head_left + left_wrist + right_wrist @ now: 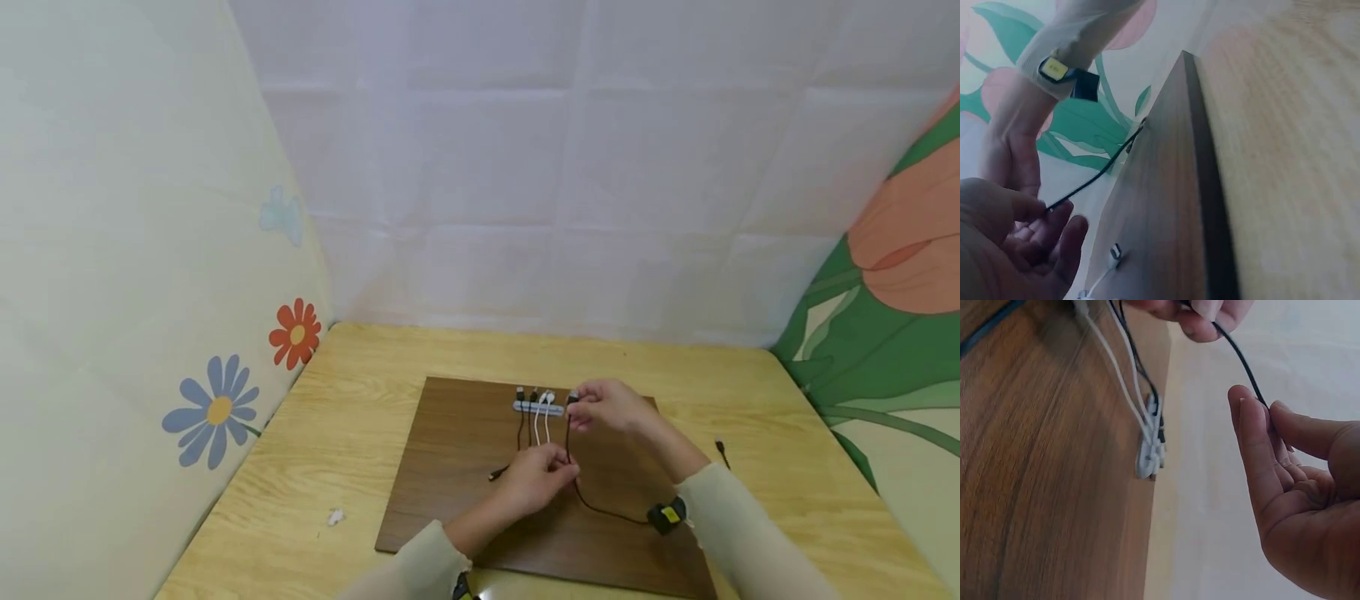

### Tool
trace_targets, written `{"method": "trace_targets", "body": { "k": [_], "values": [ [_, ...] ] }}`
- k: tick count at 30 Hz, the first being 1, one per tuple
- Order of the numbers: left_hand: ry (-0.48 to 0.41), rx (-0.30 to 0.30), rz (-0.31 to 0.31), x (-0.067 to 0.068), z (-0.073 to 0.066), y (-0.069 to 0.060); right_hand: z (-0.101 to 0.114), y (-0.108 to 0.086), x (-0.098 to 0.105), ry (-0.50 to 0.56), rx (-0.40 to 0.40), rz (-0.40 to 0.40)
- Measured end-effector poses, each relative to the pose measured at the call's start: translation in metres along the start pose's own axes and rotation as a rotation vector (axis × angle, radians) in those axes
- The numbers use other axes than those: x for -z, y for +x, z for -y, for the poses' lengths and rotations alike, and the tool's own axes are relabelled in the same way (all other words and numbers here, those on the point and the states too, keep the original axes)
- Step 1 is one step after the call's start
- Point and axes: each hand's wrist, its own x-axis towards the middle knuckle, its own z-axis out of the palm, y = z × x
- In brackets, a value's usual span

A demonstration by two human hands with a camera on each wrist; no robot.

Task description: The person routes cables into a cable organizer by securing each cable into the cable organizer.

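Observation:
In the head view, my right hand (611, 406) pinches a black USB cable (611, 510) close to its plug, just right of a pale blue cable holder (558, 411). Lower down, my left hand (536, 479) holds the same cable between thumb and fingers. The right wrist view shows the cable (1241, 359) stretched between both hands, raised off the board. Two white cables (537, 427) and two other black cables (521, 429) sit in the holder with their plugs beyond it. My left hand covers part of these cables.
A dark brown wooden board (442, 467) lies under everything on the light wooden table (300, 450). One black plug (498, 473) lies left of my left hand, another (721, 447) on the table at right. A small white scrap (335, 517) lies at left.

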Motion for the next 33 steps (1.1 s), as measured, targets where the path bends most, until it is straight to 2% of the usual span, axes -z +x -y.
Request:
{"method": "trace_targets", "body": {
  "k": [3, 9, 12, 14, 17, 20, 22, 26, 33],
  "values": [
    [0.182, 0.019, -0.037, -0.005, -0.002, 0.006, -0.008, 0.011, 0.004, -0.006, -0.03, -0.008],
    [0.693, -0.027, -0.064, -0.008, -0.005, 0.014, -0.021, 0.032, 0.005, -0.117, -0.081, -0.054],
    [0.863, -0.038, -0.068, -0.008, -0.008, 0.019, -0.026, 0.044, 0.004, -0.191, -0.096, -0.074],
    [0.947, -0.024, -0.068, -0.008, -0.011, 0.023, -0.03, 0.053, 0.004, -0.223, -0.099, -0.087],
    [1.029, 0.046, -0.042, -0.01, -0.016, 0.031, -0.035, 0.062, 0.003, -0.261, -0.079, -0.104],
    [1.066, 0.125, 0.004, -0.012, -0.021, 0.037, -0.041, 0.068, 0.002, -0.288, -0.068, -0.119],
    [1.091, 0.155, 0.027, -0.014, -0.023, 0.04, -0.045, 0.071, 0.001, -0.296, -0.063, -0.122],
    [1.158, 0.153, 0.049, -0.017, -0.026, 0.04, -0.052, 0.073, 0.0, -0.316, -0.049, -0.129],
    [1.265, 0.103, 0.067, -0.024, -0.022, 0.036, -0.055, 0.074, -0.003, -0.366, -0.115, -0.134]
  ]
}}
